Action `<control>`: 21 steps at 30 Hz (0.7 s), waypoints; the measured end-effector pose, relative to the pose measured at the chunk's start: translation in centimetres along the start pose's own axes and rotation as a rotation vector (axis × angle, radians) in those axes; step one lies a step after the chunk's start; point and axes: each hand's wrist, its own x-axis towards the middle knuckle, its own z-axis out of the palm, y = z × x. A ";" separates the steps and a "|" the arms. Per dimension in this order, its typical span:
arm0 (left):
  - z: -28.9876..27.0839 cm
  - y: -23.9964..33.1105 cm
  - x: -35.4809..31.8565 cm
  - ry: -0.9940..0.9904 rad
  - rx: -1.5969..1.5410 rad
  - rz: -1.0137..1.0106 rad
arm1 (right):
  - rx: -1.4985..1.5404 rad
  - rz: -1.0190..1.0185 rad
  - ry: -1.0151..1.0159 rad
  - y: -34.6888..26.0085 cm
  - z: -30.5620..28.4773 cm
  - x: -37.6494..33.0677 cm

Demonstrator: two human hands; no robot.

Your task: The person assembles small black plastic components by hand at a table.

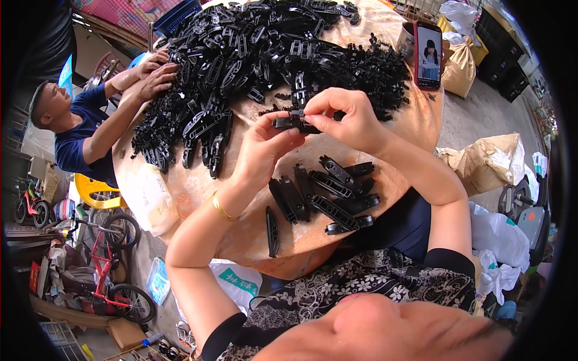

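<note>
Over the near half of the round table, my left hand (265, 144) grips a black plastic part (286, 123) between thumb and fingers. My right hand (354, 117) meets it from the right, thumb and forefinger pinched at the same part's upper side. Whether a separate small piece sits in that pinch is too small to tell. Below my hands lies a loose group of long black plastic parts (334, 210), some with ladder-like slots. Beyond them rises a big heap of similar black parts (241, 54), with smaller black pieces (379, 78) at its right.
A tan cloth (421, 129) covers the table. At its far right edge a phone (428, 57) stands upright. Across on the left, a co-worker (90, 129) has both hands at the heap. A white packet (153, 198) lies at the left edge; a paper sack (487, 159) stands right.
</note>
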 end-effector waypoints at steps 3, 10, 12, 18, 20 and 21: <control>0.0 0.0 -0.1 0.003 0.015 -0.007 | -0.065 -0.111 -0.028 0.1 0.1 -0.1; 0.0 0.1 0.0 0.024 0.041 -0.034 | -0.384 -0.390 -0.074 -0.1 -0.4 0.2; 0.0 0.0 -0.1 0.025 0.035 -0.014 | -0.393 -0.413 -0.072 -0.3 -0.4 0.2; 1.0 0.6 -0.3 0.006 0.050 0.057 | -0.087 -0.150 0.039 -0.5 0.1 -0.1; 1.0 1.0 -0.3 0.000 0.047 -0.035 | -0.058 -0.212 0.041 -1.0 -0.4 0.2; 0.7 1.2 -0.3 -0.001 0.047 -0.035 | -0.059 -0.212 0.042 -0.8 -0.4 0.3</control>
